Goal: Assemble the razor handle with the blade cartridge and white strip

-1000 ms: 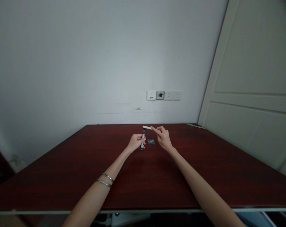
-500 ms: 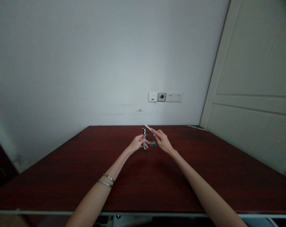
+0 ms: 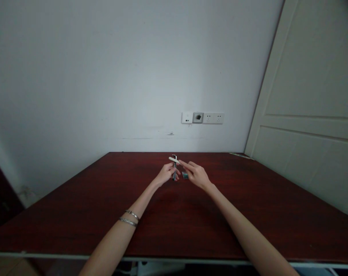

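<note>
My left hand (image 3: 166, 174) is closed round a slim razor handle (image 3: 174, 172), held upright above the dark red table (image 3: 110, 207). My right hand (image 3: 197, 175) pinches a small pale flat piece (image 3: 173, 160) between its fingertips, right at the top of the handle. A small teal cartridge case (image 3: 185, 175) lies on the table between the two hands, partly hidden by my right fingers. Two thin bangles (image 3: 129, 217) circle my left wrist.
The table's far edge meets a white wall with a row of sockets (image 3: 202, 117). A pale panelled door (image 3: 312, 115) stands to the right. A light strip runs along the table's near edge (image 3: 76, 256).
The pale piece in my right hand has come down and leftward onto the top of the razor handle, after being lifted off it. My left hand barely moved.
</note>
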`<state>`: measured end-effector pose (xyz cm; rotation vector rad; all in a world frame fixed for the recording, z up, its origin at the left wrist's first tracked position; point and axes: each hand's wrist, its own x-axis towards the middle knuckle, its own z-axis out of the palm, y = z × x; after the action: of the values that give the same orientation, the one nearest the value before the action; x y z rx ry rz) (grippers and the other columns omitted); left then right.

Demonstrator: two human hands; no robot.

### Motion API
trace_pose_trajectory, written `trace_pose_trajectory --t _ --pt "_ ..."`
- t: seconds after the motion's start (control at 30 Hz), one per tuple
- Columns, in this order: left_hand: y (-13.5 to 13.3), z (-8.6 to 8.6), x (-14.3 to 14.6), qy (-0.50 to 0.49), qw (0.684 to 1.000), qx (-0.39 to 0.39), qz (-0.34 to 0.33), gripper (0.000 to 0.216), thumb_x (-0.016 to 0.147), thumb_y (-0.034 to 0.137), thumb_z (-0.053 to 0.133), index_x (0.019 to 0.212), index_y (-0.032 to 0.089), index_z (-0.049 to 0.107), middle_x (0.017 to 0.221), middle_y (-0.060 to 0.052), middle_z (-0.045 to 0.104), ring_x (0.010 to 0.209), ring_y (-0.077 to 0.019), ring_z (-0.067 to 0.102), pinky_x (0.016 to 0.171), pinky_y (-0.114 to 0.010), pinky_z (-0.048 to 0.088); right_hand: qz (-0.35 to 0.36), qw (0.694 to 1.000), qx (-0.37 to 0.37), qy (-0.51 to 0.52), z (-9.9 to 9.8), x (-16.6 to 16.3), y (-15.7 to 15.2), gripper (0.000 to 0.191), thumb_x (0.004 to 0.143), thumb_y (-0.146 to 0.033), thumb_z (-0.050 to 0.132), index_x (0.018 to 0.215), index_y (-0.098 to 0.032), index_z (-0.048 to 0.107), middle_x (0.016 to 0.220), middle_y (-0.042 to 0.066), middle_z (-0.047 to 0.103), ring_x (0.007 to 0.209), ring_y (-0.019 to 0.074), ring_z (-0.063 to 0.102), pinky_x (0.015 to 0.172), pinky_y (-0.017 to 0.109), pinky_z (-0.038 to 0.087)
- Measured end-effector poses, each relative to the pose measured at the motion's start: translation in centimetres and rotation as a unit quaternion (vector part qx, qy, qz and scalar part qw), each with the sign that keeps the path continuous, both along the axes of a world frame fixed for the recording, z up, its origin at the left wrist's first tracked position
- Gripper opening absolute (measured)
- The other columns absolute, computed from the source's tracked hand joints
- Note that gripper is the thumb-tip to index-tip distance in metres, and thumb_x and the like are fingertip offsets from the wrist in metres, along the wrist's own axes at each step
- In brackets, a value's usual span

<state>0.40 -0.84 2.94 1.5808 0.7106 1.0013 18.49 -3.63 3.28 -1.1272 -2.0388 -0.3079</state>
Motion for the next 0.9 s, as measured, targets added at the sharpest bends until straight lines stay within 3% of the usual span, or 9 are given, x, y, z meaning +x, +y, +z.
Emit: trace_pose_trajectory --t 0.13,0.4,0.53,0.73,0.9 --pt "-0.1 0.0 0.0 0.003 1.0 0.002 0.008 0.026 0.081 0.023 0.049 0.104 0.012 0.047 0.071 -0.004 0.061 0.05 -0.0107 0.059 0.05 -0.023 0.048 -0.069 0.997 0.024 0.014 0.2 0.0 -0.2 0.043 0.089 -0.025 0.037 0.132 -0.032 0.041 0.076 0.003 0.055 0.062 0.0128 0.053 0.055 0.021 0.037" --pt "0.5 -0.5 -0.2 0.006 0.999 0.02 0.028 0.023 0.078 0.023 0.051 0.099 0.012 0.049 0.067 -0.002 0.06 0.046 -0.0101 0.058 0.045 -0.021 0.046 -0.108 0.993 0.032 -0.015 0.9 0.4 -0.5 0.044 0.088 -0.025 0.038 0.131 -0.034 0.042 0.077 0.003 0.056 0.06 0.0124 0.053 0.052 0.021 0.035" --pt "0.8 -0.6 -0.4 0.008 0.998 0.046 0.049 0.022 0.077 0.023 0.053 0.096 0.011 0.051 0.064 -0.001 0.059 0.044 -0.0095 0.056 0.043 -0.02 0.044 -0.067 0.994 0.018 -0.083 0.9 0.5 -0.5 0.044 0.087 -0.026 0.041 0.129 -0.037 0.043 0.078 0.002 0.057 0.057 0.0111 0.051 0.051 0.021 0.033" --pt "0.9 -0.5 -0.6 0.011 0.995 0.056 0.082 0.022 0.075 0.023 0.056 0.093 0.01 0.052 0.062 -0.001 0.059 0.041 -0.0096 0.055 0.04 -0.02 0.044 -0.116 0.992 0.04 -0.032 0.8 1.2 -0.2 0.046 0.087 -0.024 0.038 0.132 -0.033 0.04 0.078 0.003 0.056 0.058 0.0122 0.052 0.05 0.022 0.032" --pt "1.6 -0.8 -0.6 0.017 0.993 0.063 0.1 0.02 0.075 0.022 0.057 0.091 0.011 0.054 0.061 -0.001 0.06 0.041 -0.0095 0.055 0.04 -0.02 0.043 -0.053 0.996 0.023 -0.074 1.2 2.1 -0.2 0.044 0.087 -0.024 0.039 0.13 -0.035 0.043 0.074 0.001 0.054 0.06 0.0119 0.052 0.054 0.021 0.035"
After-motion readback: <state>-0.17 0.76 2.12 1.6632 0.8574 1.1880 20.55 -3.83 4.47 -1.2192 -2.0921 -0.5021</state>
